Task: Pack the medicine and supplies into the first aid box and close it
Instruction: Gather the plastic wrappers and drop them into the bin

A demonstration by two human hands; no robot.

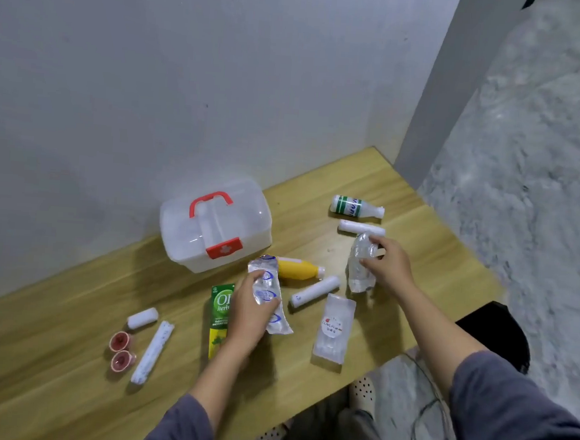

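Observation:
The translucent white first aid box with a red handle and red latch stands closed against the wall. My left hand grips a clear blister strip with blue print just in front of the box. My right hand holds a crinkled clear plastic packet further right. A yellow bottle lies between the two hands. A green medicine carton lies partly under my left hand.
On the wooden table lie a green-striped white bottle, a white roll, a white tube, a clear cling-film pack, a small white roll, a long wrapped pack and two red tape rolls.

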